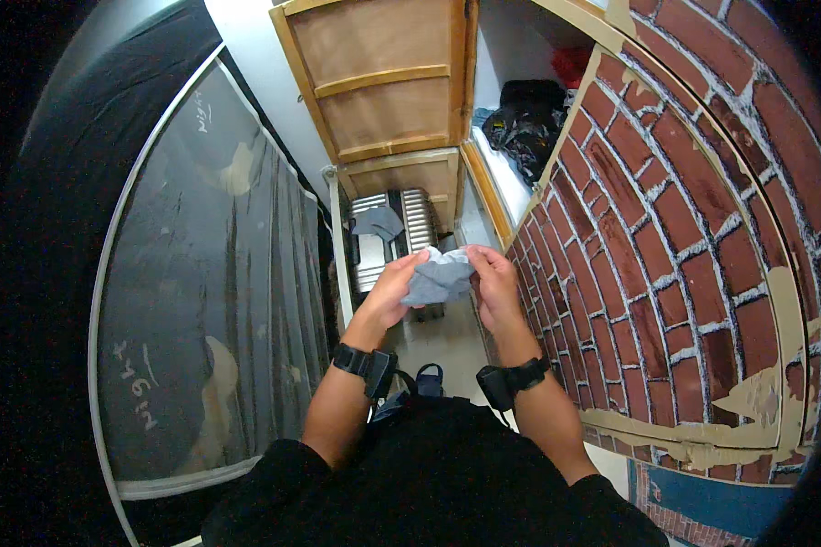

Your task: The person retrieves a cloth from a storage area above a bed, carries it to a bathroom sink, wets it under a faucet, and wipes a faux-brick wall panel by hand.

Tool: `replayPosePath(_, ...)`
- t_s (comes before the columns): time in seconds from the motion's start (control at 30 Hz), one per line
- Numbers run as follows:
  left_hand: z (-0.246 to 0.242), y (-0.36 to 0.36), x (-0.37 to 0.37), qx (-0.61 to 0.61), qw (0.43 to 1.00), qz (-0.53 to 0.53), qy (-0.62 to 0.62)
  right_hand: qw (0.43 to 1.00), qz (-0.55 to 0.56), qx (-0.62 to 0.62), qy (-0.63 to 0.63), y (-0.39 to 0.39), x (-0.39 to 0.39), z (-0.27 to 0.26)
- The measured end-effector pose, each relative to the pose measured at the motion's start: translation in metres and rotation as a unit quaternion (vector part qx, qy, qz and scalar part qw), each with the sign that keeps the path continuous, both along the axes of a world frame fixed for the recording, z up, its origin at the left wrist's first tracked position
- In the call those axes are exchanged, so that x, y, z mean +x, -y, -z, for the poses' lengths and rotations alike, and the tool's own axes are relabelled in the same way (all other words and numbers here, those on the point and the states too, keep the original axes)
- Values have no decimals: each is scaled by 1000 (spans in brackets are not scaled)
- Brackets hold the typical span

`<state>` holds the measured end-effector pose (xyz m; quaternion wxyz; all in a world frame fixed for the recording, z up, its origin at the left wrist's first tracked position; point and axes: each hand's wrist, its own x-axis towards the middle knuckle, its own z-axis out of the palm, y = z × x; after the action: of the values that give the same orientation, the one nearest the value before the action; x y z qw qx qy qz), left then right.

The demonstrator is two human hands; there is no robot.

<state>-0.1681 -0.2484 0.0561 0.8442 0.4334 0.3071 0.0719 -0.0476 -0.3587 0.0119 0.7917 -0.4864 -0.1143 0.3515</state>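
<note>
A small light grey cloth item (441, 277), partly folded, is stretched between my two hands in front of my body. My left hand (391, 287) pinches its left edge, and my right hand (494, 284) grips its upper right corner. Beyond the cloth, a silver ribbed suitcase (373, 256) lies at the end of the narrow floor. Another grey cloth (378, 223) rests on top of that suitcase. Whether either cloth is a garment, I cannot tell. Black straps with small devices are around both my wrists.
Wooden cabinet doors (383, 82) stand behind the suitcase. Black plastic bags (527, 133) sit on an open shelf at the upper right. Brick-patterned panels (629, 273) run along my right. A mesh-covered bed frame (212, 287) lines the left. Tiled floor (431, 342) lies between them.
</note>
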Motion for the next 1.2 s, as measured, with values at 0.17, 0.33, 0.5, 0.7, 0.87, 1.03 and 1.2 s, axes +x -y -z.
replayPosePath(0.17, 42, -7, -14, 51, 996, 17, 73, 997, 13, 18, 79, 4, -6, -1)
replayPosePath(0.33, 25, -6, -31, 26, 994, -31, 102, 997, -6, 73, 40, 4, -9, -7)
replayPosePath(0.5, 23, -29, -43, 217, 974, -54, -30, 997, -32, 74, 6, -5, -19, -17)
replayPosePath(0.7, 19, -54, -44, 554, 830, -42, 52, 995, -52, 68, 55, -17, -19, -15)
replayPosePath(0.87, -18, -46, -43, 465, 885, -10, 19, 980, -138, 11, 141, -16, -26, -30)
replayPosePath(1.03, -22, -45, -45, 402, 914, -28, 52, 935, -88, 13, 345, -30, -35, -5)
replayPosePath(1.2, -22, -41, -47, 39, 997, -39, 55, 986, -53, -18, 155, -23, -34, -14)
